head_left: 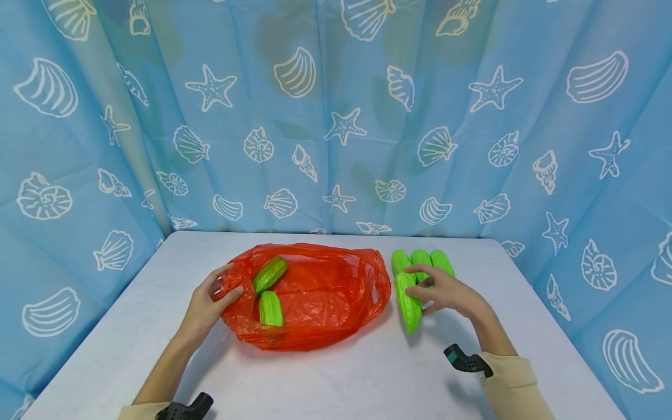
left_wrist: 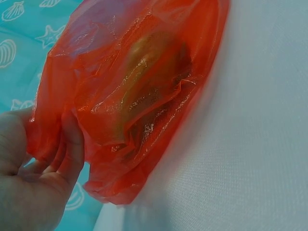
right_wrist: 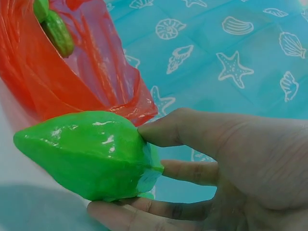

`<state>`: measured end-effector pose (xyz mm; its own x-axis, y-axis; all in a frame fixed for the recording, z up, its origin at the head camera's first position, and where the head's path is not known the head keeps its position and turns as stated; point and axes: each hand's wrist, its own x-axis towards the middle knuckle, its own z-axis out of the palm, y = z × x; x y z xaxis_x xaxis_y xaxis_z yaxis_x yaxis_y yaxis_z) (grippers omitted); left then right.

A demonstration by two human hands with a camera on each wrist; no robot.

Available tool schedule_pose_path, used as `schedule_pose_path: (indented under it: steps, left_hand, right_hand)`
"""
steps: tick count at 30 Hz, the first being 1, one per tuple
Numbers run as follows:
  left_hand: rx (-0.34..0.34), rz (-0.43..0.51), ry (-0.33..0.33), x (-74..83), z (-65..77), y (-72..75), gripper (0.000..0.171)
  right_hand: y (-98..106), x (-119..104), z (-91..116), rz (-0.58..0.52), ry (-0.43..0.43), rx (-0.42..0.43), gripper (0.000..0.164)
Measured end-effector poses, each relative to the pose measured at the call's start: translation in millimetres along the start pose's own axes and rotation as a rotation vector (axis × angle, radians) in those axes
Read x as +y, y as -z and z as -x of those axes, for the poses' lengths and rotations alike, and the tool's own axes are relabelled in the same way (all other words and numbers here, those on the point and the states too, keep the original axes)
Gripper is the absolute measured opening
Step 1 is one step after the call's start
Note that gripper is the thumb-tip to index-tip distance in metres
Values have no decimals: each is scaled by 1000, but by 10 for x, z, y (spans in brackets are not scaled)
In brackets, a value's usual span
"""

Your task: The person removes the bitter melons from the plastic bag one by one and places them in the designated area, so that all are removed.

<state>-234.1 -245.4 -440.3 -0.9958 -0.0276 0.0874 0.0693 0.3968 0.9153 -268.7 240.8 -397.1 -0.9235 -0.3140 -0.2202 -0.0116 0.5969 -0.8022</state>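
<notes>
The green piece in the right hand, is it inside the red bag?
No, the right hand holds the green piece outside the red bag, to its right in the head view.

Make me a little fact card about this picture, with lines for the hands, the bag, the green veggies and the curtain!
Left hand: grips the left edge of the bag
Right hand: holds a bright veggie, pointed end toward the person
Bag: red, thin, mouth open
Inside bag: dark veggie and light veggie
Right of bag: also three veggies in a row
Table: white
Curtain: blue, with shells and starfish
</notes>
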Motion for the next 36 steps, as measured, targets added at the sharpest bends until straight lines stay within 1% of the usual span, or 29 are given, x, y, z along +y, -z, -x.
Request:
schedule_pose_path:
  steps: [9, 24, 36]
  left_hand:
    - [-4, 4, 3, -1, 4, -6, 73]
    - [-7, 9, -18, -14, 10, 1, 71]
    - [-6, 13, -7, -25, 0, 4, 73]
  right_hand:
    - [22, 62, 19, -12, -26, -36, 65]
    - [21, 121, 57, 10, -112, -68, 63]
    - [44, 210, 33, -18, -108, -81, 65]
